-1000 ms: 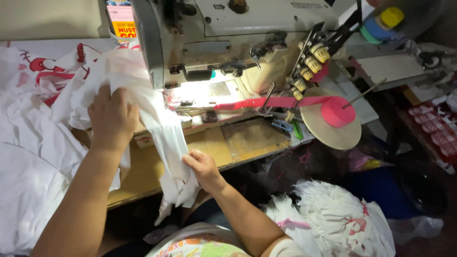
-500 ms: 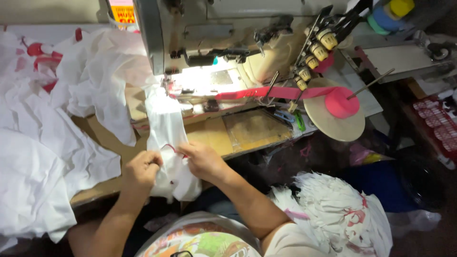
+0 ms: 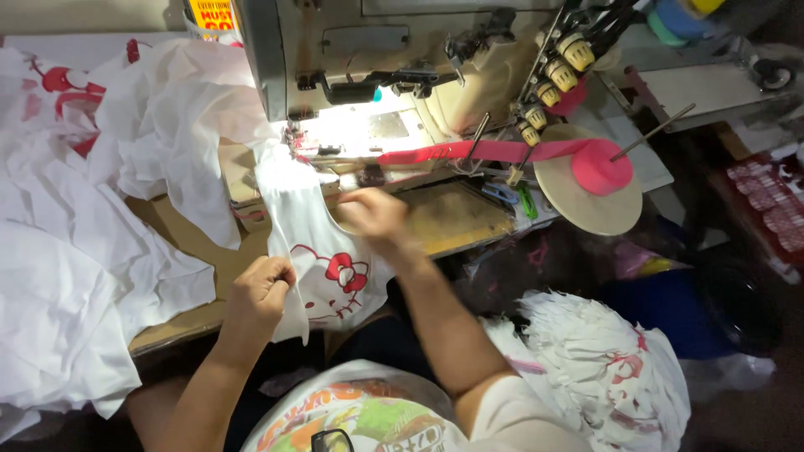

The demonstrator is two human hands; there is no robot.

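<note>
Two hands [image 3: 260, 289] [image 3: 373, 218], one white garment [image 3: 327, 259]

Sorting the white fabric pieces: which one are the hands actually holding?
The printed white piece hanging from the sewing machine, pinched by the left hand; the other heaps lie untouched.

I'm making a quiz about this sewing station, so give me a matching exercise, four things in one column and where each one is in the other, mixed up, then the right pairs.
Things
1. left hand
2. right hand
3. pink tape
4. heap of white pieces

Places
A. running across the sewing machine bed to a round tan disc
B. low down, right of the person's lap
C. gripping the lower edge of the white printed garment
D. over the table just in front of the machine, blurred

Pairs: 1-C, 2-D, 3-A, 4-B
</note>
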